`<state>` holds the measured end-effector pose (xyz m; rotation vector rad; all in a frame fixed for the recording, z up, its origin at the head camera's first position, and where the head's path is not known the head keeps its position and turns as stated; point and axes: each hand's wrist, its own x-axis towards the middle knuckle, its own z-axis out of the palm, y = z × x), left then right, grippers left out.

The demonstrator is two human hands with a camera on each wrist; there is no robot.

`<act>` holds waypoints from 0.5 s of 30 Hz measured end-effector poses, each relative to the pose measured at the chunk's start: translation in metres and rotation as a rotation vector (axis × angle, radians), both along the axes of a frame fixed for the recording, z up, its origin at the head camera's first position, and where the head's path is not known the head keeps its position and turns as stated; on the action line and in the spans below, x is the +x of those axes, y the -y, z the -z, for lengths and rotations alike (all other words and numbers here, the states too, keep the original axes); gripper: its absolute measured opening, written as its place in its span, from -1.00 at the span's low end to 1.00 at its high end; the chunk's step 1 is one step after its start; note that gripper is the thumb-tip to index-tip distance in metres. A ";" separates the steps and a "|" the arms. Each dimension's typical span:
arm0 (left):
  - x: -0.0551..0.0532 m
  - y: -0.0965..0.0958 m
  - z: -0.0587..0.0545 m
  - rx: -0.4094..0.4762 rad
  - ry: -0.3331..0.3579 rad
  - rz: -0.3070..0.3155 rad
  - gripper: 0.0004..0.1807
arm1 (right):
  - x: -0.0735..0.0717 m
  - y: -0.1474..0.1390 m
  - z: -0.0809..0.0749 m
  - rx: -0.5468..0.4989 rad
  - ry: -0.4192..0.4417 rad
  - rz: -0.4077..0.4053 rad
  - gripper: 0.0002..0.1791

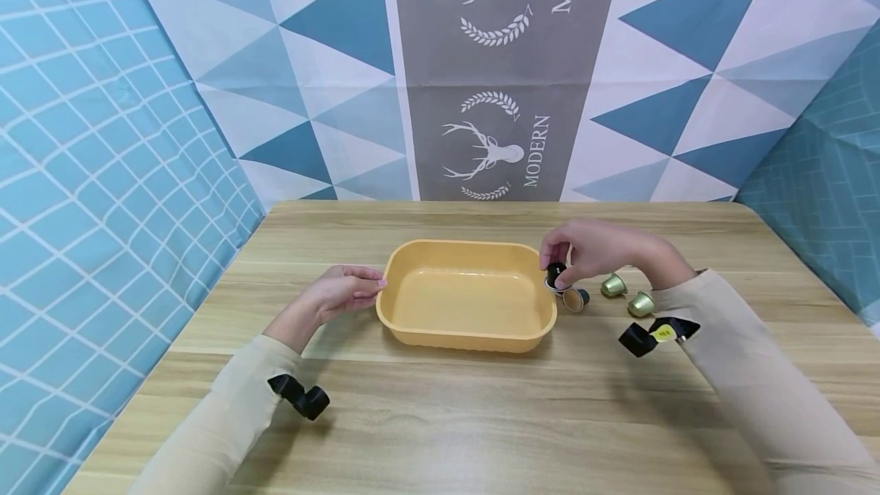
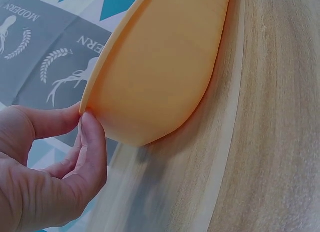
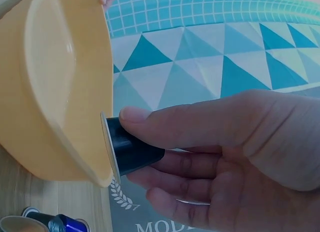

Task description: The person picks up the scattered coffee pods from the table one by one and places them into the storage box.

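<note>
A yellow-orange plastic basin (image 1: 467, 302) with rounded corners stands on the wooden table in the head view, nothing seen inside it. My left hand (image 1: 338, 295) pinches its left rim between thumb and fingers, as the left wrist view also shows. At the basin's right rim, my right hand (image 1: 596, 249) holds a dark coffee capsule (image 3: 132, 148) between thumb and fingers. The capsule's flat, pale-edged lid faces the basin in the right wrist view. Just below that hand lies another dark capsule (image 1: 576, 299) with a tan lid, close to the basin's wall.
Two green-gold capsules (image 1: 614, 286) lie on the table right of the basin, near my right wrist. A blue capsule (image 3: 75, 224) shows at the bottom of the right wrist view. Patterned cloth (image 1: 330, 82) hangs behind the table (image 1: 440, 418).
</note>
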<state>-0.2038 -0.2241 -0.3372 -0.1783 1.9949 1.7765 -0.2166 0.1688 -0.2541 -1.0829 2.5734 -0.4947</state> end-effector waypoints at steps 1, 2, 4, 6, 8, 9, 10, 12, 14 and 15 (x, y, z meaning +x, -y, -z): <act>0.000 0.000 0.000 -0.003 0.002 -0.005 -0.55 | -0.001 0.001 0.000 -0.001 0.007 -0.004 -0.78; 0.000 0.000 -0.001 -0.003 0.002 -0.007 -0.54 | -0.002 0.003 0.000 -0.002 0.012 -0.008 -0.78; -0.001 0.000 0.000 0.003 -0.002 -0.005 -0.52 | -0.005 0.005 0.000 -0.004 0.026 -0.015 -0.78; -0.001 -0.001 0.001 0.009 -0.004 0.001 -0.51 | -0.007 0.008 0.000 0.002 0.032 -0.027 -0.78; -0.001 -0.001 0.002 0.016 -0.007 0.008 -0.51 | -0.009 0.011 0.001 0.017 0.033 -0.035 -0.79; -0.001 -0.001 0.003 0.018 -0.007 0.008 -0.51 | -0.010 0.013 0.001 0.024 0.034 -0.039 -0.79; -0.001 -0.001 0.003 0.018 -0.006 0.007 -0.52 | -0.011 0.015 0.002 0.031 0.035 -0.045 -0.79; 0.000 -0.001 0.003 0.019 -0.004 0.002 -0.53 | -0.013 0.019 0.003 0.037 0.039 -0.051 -0.80; 0.000 0.000 0.003 0.027 -0.007 0.003 -0.53 | -0.015 0.024 0.003 0.037 0.046 -0.053 -0.80; 0.000 0.000 0.002 0.029 -0.007 0.003 -0.53 | -0.017 0.026 0.004 0.038 0.048 -0.053 -0.80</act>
